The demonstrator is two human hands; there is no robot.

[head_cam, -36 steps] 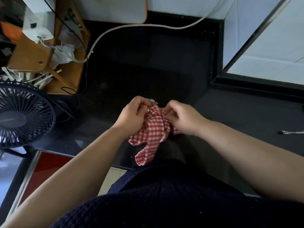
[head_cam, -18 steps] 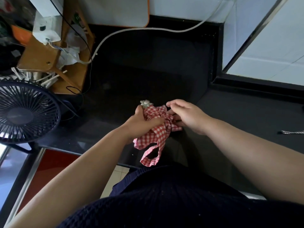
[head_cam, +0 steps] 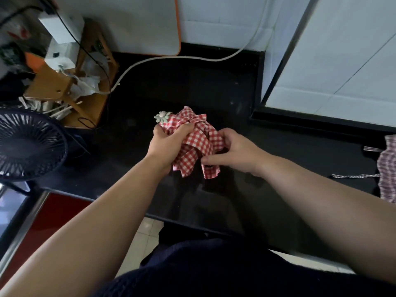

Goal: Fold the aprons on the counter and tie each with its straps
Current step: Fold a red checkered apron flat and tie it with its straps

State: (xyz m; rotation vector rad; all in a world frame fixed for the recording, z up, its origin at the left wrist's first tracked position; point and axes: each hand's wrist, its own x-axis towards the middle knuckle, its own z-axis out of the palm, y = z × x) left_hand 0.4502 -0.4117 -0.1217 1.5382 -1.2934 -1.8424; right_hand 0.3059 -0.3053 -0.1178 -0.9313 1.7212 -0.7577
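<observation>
A red-and-white checked apron [head_cam: 194, 138], bundled small with its straps wrapped round it, is held above the black counter [head_cam: 192, 86]. My left hand [head_cam: 169, 144] grips the bundle from the left, fingers curled over its top. A pale flower-shaped trim sticks out at the bundle's upper left. My right hand [head_cam: 233, 151] holds the bundle's right side, its fingers curled round the cloth and a strap end that hangs below. A second apron [head_cam: 386, 168], in a paler purple check, lies at the counter's right edge with its straps trailing left.
A dark desk fan [head_cam: 27, 144] stands at the left. Behind it a wooden rack [head_cam: 64, 86] holds white adapters and cables. A white cable [head_cam: 182, 57] runs along the back of the counter. A white board with an orange edge [head_cam: 150, 24] leans on the wall.
The bundle has been lifted away from my body and turned. My left hand has shifted to grip it from the side, and my right hand has dropped lower onto the strap end. The second apron has come into view.
</observation>
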